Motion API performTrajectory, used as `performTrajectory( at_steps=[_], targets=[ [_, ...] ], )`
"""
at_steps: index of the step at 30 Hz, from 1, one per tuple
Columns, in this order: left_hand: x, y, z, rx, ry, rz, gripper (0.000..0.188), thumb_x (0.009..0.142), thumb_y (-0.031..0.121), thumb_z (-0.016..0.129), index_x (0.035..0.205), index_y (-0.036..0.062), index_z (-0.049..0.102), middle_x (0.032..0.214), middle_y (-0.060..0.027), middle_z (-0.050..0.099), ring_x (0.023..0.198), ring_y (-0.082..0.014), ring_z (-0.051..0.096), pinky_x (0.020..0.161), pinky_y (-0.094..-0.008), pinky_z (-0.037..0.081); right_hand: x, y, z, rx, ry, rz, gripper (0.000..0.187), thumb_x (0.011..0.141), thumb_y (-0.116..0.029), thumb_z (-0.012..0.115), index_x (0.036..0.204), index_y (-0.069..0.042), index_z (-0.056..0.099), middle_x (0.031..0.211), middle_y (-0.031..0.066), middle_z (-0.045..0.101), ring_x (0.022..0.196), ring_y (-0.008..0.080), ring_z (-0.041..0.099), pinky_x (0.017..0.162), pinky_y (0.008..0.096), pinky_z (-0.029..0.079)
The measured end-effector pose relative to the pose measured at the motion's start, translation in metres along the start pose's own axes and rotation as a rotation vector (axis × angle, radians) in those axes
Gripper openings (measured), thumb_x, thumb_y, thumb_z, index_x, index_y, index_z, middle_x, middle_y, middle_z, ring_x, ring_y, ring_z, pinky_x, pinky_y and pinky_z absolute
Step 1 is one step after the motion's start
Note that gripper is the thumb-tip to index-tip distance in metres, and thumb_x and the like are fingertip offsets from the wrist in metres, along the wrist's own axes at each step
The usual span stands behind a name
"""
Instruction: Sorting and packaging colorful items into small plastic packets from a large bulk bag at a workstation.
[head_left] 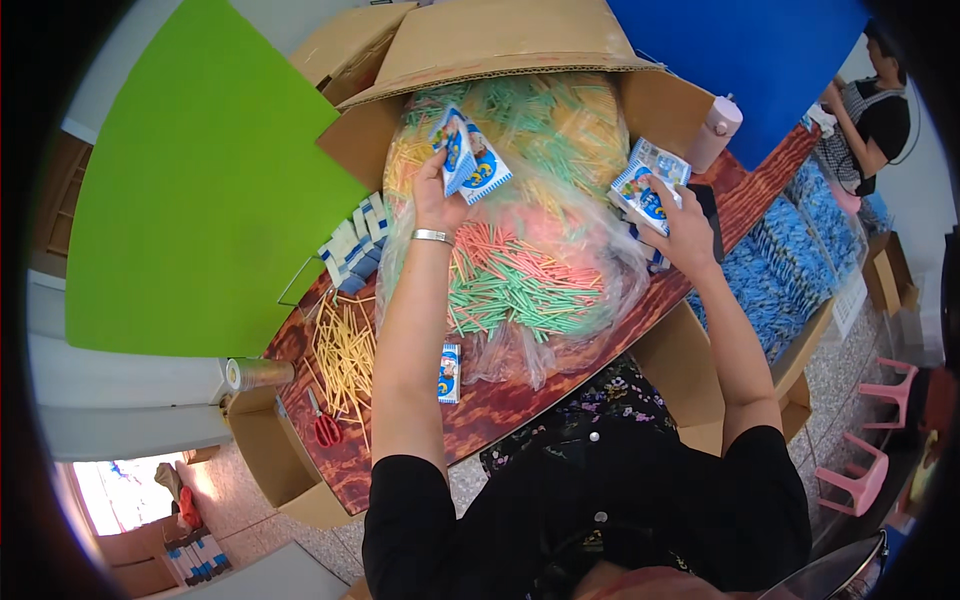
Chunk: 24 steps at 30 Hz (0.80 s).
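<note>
My left hand is closed on a blue-and-white printed packet, held up over a large clear plastic bag of thin pink, green and yellow sticks. Over to the right, my right hand grips another blue-and-white packet between thumb and fingers, beside the bag's edge. Whether either hand holds more than one packet I cannot tell. One more small packet lies on the table, partly behind my left forearm. The bag spills out of an open cardboard box.
On the dark red table lie yellow sticks, red-handled scissors and stacked flat packets. A pink bottle stands right of the box. Cartons of blue packets sit at right. Another person works at far right.
</note>
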<state>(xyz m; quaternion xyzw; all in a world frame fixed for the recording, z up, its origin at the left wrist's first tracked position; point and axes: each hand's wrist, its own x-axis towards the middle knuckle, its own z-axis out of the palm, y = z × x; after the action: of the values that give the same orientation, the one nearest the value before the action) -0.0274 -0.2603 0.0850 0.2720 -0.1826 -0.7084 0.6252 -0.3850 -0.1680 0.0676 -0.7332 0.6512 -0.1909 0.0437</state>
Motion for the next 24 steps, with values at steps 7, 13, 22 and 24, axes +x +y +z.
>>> performTrajectory(
  at_steps=[7,13,22,24],
  targets=[
    [0.02,0.011,-0.028,-0.008,-0.065,0.003,0.035,0.097,0.023,0.043,0.123,0.0032,0.055,0.115,-0.015,0.065,0.11,-0.0352,0.061,0.102,-0.0623,0.04,-0.004,-0.025,-0.009,0.181,0.214,-0.179,0.063,0.076,-0.018,0.073,0.135,-0.018,0.053,0.114,0.0208,0.053,0.104,0.0373,0.053,0.089,0.0412,0.045],
    [0.024,0.013,-0.024,-0.038,-0.134,-0.042,0.035,0.097,0.022,0.042,0.122,0.0011,0.055,0.112,-0.017,0.067,0.108,-0.0377,0.061,0.103,-0.0629,0.037,-0.016,-0.098,-0.007,0.382,0.268,-0.662,0.054,0.075,-0.013,0.074,0.127,-0.018,0.06,0.118,0.0152,0.051,0.106,0.033,0.052,0.093,0.0427,0.044],
    [-0.009,0.028,-0.005,0.275,-0.083,-0.11,0.031,0.095,0.017,0.051,0.12,-0.0016,0.055,0.11,-0.0126,0.067,0.095,-0.0228,0.068,0.084,-0.0364,0.056,0.063,-0.082,0.08,-0.01,0.269,-0.472,0.067,0.081,-0.027,0.069,0.143,-0.029,0.042,0.122,0.0198,0.047,0.11,0.0407,0.048,0.095,0.0487,0.041],
    [-0.031,0.028,-0.013,0.382,-0.048,-0.145,0.029,0.095,0.016,0.052,0.117,-0.0018,0.056,0.108,-0.0124,0.068,0.093,-0.022,0.068,0.084,-0.0374,0.056,0.061,-0.085,0.078,0.043,0.249,-0.371,0.072,0.081,-0.032,0.069,0.145,-0.031,0.038,0.125,0.0224,0.046,0.113,0.0435,0.046,0.096,0.0502,0.04]
  ],
)
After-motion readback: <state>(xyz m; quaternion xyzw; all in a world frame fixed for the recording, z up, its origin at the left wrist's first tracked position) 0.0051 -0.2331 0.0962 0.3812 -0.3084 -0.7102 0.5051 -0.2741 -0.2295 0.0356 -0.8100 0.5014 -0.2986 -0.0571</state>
